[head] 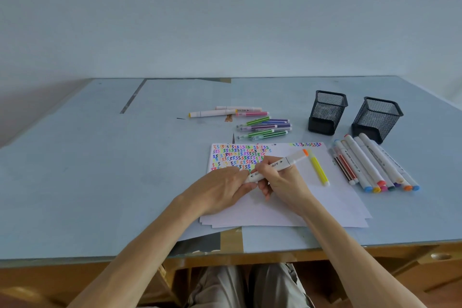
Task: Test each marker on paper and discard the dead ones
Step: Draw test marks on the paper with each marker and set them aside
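Both hands hold one white marker (277, 165) over the paper (287, 205). The right hand (280, 182) has its fingers curled around the barrel, and the left hand (225, 189) pinches the lower end, probably the cap. To do this well, I think the cap should come off straight, then a short squiggle should go on a bare white part below the coloured marks.

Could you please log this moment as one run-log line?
left hand: grips marker end | right hand: grips orange-capped marker | over paper | yellow highlighter: lying on paper
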